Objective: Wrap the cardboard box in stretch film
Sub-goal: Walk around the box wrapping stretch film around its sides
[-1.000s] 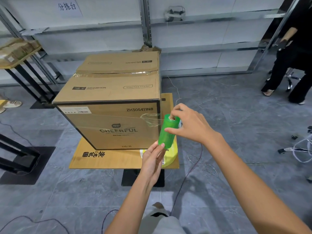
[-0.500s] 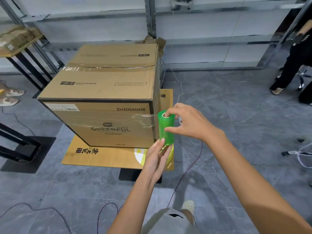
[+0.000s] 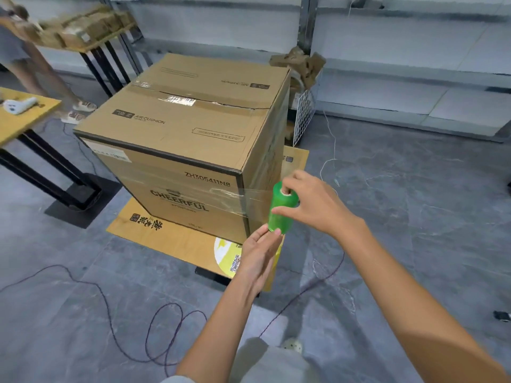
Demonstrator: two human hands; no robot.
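A large brown cardboard box [image 3: 182, 125] stands on a flat cardboard sheet [image 3: 177, 241] on the floor. A band of clear stretch film [image 3: 235, 197] crosses its front face and runs round the near right corner to a green film roll [image 3: 279, 214]. My right hand [image 3: 312, 205] grips the roll from the top, a finger in its core. My left hand [image 3: 260, 252] supports the roll's lower end with straight fingers. The roll stands upright, just right of the box's corner.
A black-legged table [image 3: 25, 120] with a white tool stands at left, another person's legs [image 3: 47, 76] behind it. Metal shelving [image 3: 387, 64] lines the back wall. A white wire rack [image 3: 304, 111] sits behind the box. Cables [image 3: 132, 322] lie on the grey floor.
I have stepped to the right around the box, so its right side now shows. The roll has passed the near right corner, drawing the film across the front face.
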